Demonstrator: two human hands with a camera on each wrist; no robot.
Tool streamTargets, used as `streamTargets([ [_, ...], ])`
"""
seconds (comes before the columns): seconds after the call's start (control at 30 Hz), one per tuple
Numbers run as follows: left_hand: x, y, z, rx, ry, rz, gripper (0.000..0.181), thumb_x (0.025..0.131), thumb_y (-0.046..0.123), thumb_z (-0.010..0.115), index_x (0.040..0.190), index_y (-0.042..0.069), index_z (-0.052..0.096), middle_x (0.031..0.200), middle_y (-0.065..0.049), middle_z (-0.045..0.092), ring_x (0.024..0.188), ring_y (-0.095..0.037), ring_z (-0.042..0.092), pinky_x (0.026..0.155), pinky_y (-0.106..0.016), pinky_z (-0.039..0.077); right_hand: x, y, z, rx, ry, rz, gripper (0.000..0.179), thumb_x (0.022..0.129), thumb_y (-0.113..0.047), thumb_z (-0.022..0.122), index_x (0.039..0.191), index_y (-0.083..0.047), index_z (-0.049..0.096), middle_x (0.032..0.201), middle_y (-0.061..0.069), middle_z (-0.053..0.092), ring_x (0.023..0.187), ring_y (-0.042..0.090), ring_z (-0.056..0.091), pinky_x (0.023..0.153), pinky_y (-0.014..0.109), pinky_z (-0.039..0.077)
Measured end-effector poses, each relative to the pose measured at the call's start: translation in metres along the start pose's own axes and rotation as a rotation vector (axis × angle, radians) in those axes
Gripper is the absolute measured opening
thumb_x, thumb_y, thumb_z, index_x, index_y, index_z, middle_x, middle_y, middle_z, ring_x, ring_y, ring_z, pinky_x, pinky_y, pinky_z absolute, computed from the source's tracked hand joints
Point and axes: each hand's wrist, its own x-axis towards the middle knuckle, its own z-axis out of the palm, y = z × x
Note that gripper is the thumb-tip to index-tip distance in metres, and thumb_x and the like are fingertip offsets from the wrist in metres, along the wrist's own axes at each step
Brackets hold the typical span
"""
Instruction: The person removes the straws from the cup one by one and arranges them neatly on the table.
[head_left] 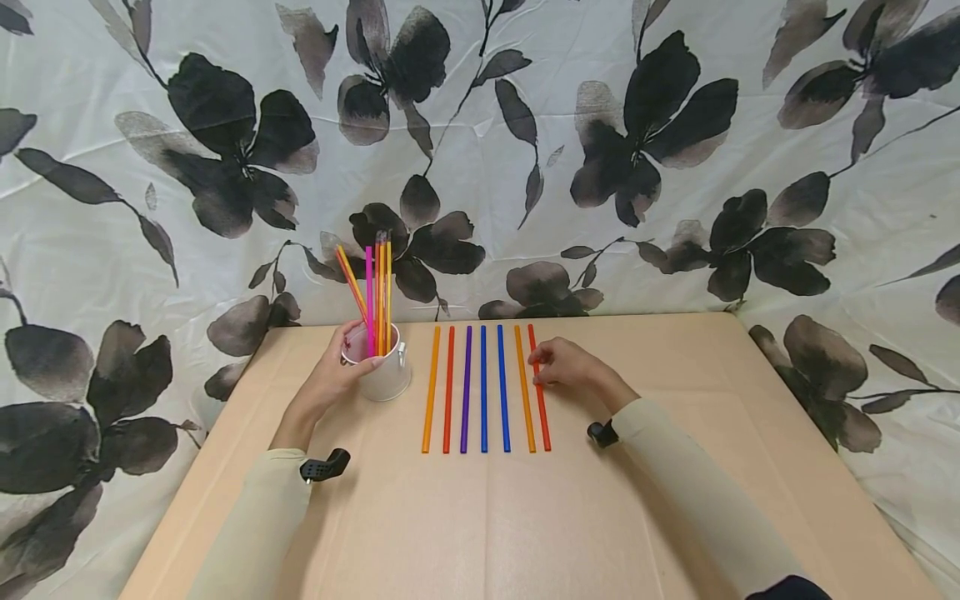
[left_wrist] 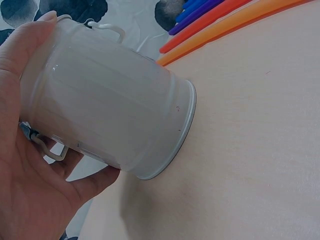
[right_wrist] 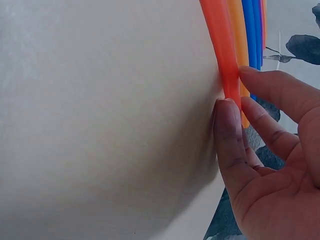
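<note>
My left hand [head_left: 330,373] grips a small white bucket [head_left: 387,382] with side handles near its rim, the thumb across the front of it. In the left wrist view the bucket [left_wrist: 110,95] leans across the picture, with its base over the tabletop. Several pink, orange and yellow straws [head_left: 379,300] stand in it. Over on the right, my right hand [head_left: 576,371] pinches the upper part of a red straw [head_left: 543,417], the rightmost in a row. Up close, the right wrist view has the red straw [right_wrist: 227,55] between thumb and fingers.
Left of the red straw lie an orange straw [head_left: 525,392], two blue ones, a purple straw [head_left: 467,392], another red and another orange, roughly parallel. They rest on a light wooden-looking table [head_left: 465,525]. A floral cloth [head_left: 495,167] hangs behind the table's far edge.
</note>
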Motion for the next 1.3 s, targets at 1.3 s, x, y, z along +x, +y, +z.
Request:
streamTargets([
  [1.3, 0.001, 0.004, 0.001, -0.006, 0.008, -0.021, 0.092, 0.093, 0.026, 0.073, 0.162, 0.018, 0.013, 0.167, -0.018, 0.011, 0.155, -0.042, 0.006, 0.118, -0.072, 0.015, 0.018, -0.063, -0.024, -0.019, 0.101, -0.299, 0.025, 0.093, -0.009, 0.073, 0.118, -0.005, 0.07, 0.106, 0.011, 0.069, 0.095, 0.024, 0.062, 0.081, 0.029, 0.055],
])
